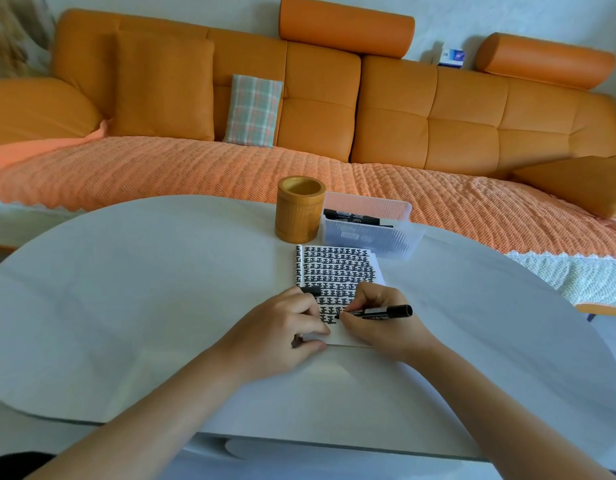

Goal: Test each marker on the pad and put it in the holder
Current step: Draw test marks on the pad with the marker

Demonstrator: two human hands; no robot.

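**Head view: marker at the pad, holder straight ahead**

Head camera looks down on a pale rounded table (133,306) with both hands at a small white notepad covered in rows of black marks (337,268). The right hand (375,323) is clamped around a black felt marker with a printed barrel (379,311), pinched between thumb and fingers; its tip touches the lower part of the page and its blunt end points out to the right, so the long axis runs nearly left to right across the pad. The left hand (282,330) presses on the pad's near-left corner, fingers curled together, and appears to hold a small dark piece, likely the cap (311,290), though that is hard to confirm.

The next move turns on one relation: the cylindrical bamboo pen holder (300,209) stands just past the pad's far edge, directly ahead of the writing hand and slightly to its left. The right hand already carries the marker, so it would probably have to swing the barrel upright before dropping it in.

Counted: one holder, apparently empty; one pad; one marker in hand; one clear plastic tray (368,226) just right of the holder, holding at least two more black markers (351,216), with the exact number unclear through the ribbed wall.
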